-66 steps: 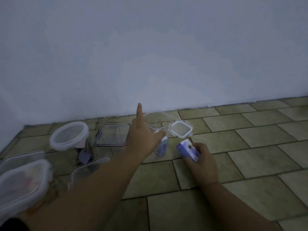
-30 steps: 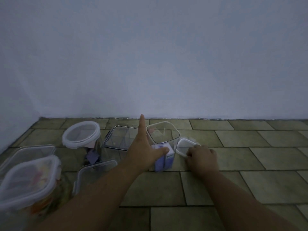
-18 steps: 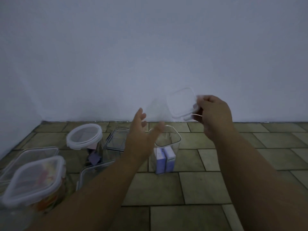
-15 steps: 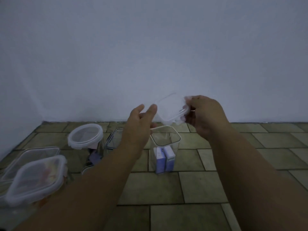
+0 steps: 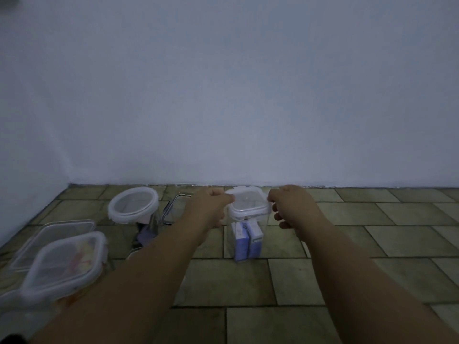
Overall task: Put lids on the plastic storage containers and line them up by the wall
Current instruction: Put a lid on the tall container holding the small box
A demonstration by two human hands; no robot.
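l hand [image 5: 210, 207]: fingers curled round the left edge of the lid [image 5: 248, 202], gripping it; knuckles face the wall [image 5: 223, 95].
r hand [image 5: 294, 207]: thumb on the lid's right edge, fingers curled just under it beside the container's side; pinches the lid from that side.
lid: square w/ rounded corners, white rim, clear middle; sits on top of the tall container [image 5: 248, 234], approx level. can't tell if the clips are snapped down.
tall container: clear, upright on the tiled floor [image 5: 248, 281], near the wall but apart from it; stands between the two forearms.
inside: 2 small blue-white boxes [image 5: 241, 242] upright at the bottom, side by side, touching.
round container [image 5: 134, 204]: left of the l hand, white-rimmed round lid on; sth purplish low inside, too blurry to tell.
open container [image 5: 175, 207]: dark rim, mostly hidden behind the l hand and wrist; between the round one and the tall one.
front-left container [image 5: 64, 264]: squarish, lid on, red/yellow contents, blurred.
flat lidded container [image 5: 54, 232]: just behind the front-left one, touching or nearly so, can't tell which.
light: dim, bluish-grey all over.
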